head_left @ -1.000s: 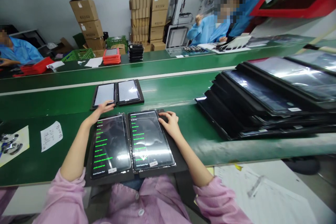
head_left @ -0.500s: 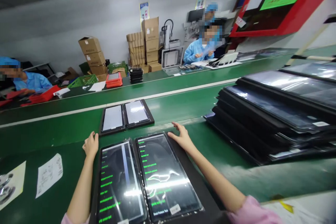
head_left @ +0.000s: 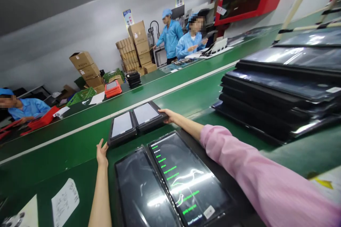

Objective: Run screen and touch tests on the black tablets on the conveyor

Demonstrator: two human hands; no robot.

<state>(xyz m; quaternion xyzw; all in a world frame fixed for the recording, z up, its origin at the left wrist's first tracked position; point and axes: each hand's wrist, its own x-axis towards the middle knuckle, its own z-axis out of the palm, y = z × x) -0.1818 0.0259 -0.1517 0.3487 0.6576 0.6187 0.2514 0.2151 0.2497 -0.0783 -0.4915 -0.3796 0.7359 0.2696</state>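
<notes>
Two tablets with pale lit screens, a left one [head_left: 122, 124] and a right one [head_left: 145, 113], lie side by side in a black tray [head_left: 162, 118] on the green bench. My right hand [head_left: 168, 116] grips that tray's right edge, thumb on top. At its near left corner is my left hand [head_left: 102, 153], fingers stretched and apart, seemingly touching the edge. Closer to me, a larger black tray [head_left: 195, 145] carries two bigger tablets. The left big tablet [head_left: 144, 188] has a dark screen; the right big tablet [head_left: 186, 181] shows green lines of text.
A tall stack of black trays with tablets [head_left: 266, 95] stands on the right. Handwritten paper [head_left: 65, 202] lies at the left. Beyond the pale strip [head_left: 87, 126], co-workers in blue sit or stand near red cases [head_left: 113, 89], black stacked items [head_left: 133, 79] and cardboard boxes [head_left: 138, 40].
Both hands have moved forward from the large tray to the smaller one, and my right hand has taken hold of it. The left big tablet's screen has gone dark. My view has tilted.
</notes>
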